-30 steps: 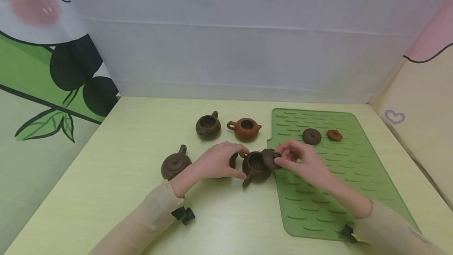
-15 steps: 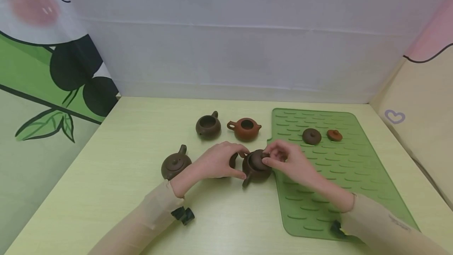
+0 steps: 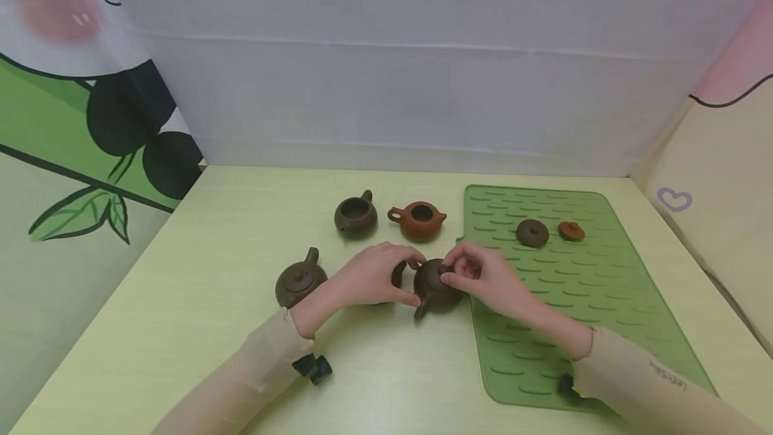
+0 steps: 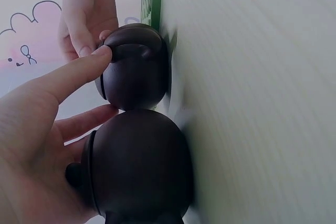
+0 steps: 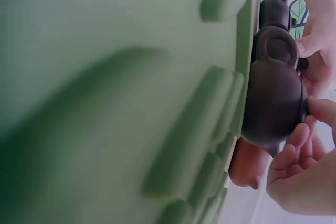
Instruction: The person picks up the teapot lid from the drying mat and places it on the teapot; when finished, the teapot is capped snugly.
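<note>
In the head view, we see the right hand (image 3: 489, 279) pinching the knob of a dark lid (image 3: 431, 279) on top of a dark teapot (image 3: 445, 299), which stands on the table (image 3: 211, 233) right at the left edge of the green mat (image 3: 513, 348). The lid looks level and settled in the mouth, though the fingers hide part of its rim. The left hand (image 3: 376, 279) braces that same pot between thumb and fingers, and in the left wrist view we find the thumb on its handle. Beneath this palm sits a covered pot (image 4: 142, 166), just beside or touching the first.

As we judge it, lids are being matched to pots, and the work is past halfway. Another covered pot (image 3: 296, 287) stands to the left, so two look finished and the third nearly so, lacking only the right hand's release. Two appear left to do: the brown pot (image 3: 356, 219) and the red pot (image 3: 421, 225), both uncovered toward the back. We see their likely partners, a brown lid (image 3: 532, 233) and a smaller red lid (image 3: 570, 231), lying on the mat.
</note>
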Tool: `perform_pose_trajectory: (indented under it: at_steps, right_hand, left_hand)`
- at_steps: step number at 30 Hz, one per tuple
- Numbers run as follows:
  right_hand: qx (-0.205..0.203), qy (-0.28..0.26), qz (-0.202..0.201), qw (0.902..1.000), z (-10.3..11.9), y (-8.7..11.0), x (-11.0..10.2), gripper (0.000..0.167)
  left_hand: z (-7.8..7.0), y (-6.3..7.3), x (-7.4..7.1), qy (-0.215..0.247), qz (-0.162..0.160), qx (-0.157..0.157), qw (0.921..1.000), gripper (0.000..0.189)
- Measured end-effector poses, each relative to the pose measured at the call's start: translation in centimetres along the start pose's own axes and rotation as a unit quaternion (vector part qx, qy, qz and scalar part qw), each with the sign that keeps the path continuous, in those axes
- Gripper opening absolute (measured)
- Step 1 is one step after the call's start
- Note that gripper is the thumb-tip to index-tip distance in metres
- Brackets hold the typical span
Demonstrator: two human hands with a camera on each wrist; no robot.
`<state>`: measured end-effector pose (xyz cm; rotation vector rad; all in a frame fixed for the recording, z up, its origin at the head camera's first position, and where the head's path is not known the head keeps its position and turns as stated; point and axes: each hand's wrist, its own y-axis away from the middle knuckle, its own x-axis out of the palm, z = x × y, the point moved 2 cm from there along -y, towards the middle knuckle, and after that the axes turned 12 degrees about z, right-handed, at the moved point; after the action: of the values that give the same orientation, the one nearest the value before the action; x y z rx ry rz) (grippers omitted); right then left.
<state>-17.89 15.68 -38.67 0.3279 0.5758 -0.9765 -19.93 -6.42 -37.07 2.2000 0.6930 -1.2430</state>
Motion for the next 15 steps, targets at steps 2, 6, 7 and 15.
perform_pose_trajectory:
  at_steps: [2,6,7,15]
  right_hand:
    - [0.005,0.006,0.003,1.0,-0.1,-0.06,-0.05,0.016]
    - [0.008,0.016,0.006,0.9998,-0.07,-0.05,-0.19,0.016]
    - [0.009,0.018,0.006,0.9998,-0.04,-0.01,-0.19,0.016]
    - [0.001,0.029,0.005,0.9996,-0.17,0.0,0.12,0.017]
  left_hand:
    - [0.03,-0.1,0.04,0.0,-0.001,0.003,1.0,0.062]
    - [0.06,-0.21,0.03,-0.001,-0.001,0.006,1.0,0.062]
    - [0.07,-0.22,0.03,-0.002,-0.001,0.006,1.0,0.062]
    - [0.43,0.0,-0.08,-0.027,-0.004,0.018,0.9995,0.062]
